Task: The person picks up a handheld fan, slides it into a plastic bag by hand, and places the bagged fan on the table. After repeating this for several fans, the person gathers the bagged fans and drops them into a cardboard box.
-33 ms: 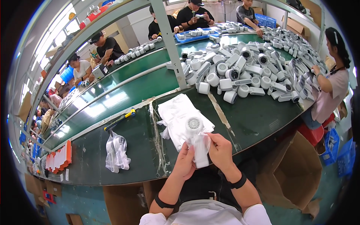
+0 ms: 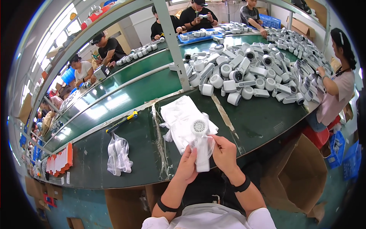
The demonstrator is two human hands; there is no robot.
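A white handheld fan [image 2: 200, 128] with a round slotted grille is partly wrapped in a thin clear plastic bag [image 2: 210, 144], its handle pointing toward me. My left hand [image 2: 185, 165] pinches the bag on the left of the handle. On the right, my right hand [image 2: 224, 153] has thumb and fingers closed on the bag's other edge. Beneath the fan head lies a stack of white plastic bags [image 2: 177, 114]. To the left, bagged white fans [image 2: 119, 154] rest on the dark green table [image 2: 146, 152].
A big heap of white fans [image 2: 244, 72] covers the table's far right. A yellow-and-black tool [image 2: 122, 121] lies left of the bags; orange-and-white boxes [image 2: 60, 162] stand farther left. A metal post [image 2: 172, 45] rises ahead. An open carton [image 2: 295, 173] stands at right. Several co-workers sit around.
The fan has shifted slightly to the right and turned a little between my hands. Both hands keep nearly the same place.
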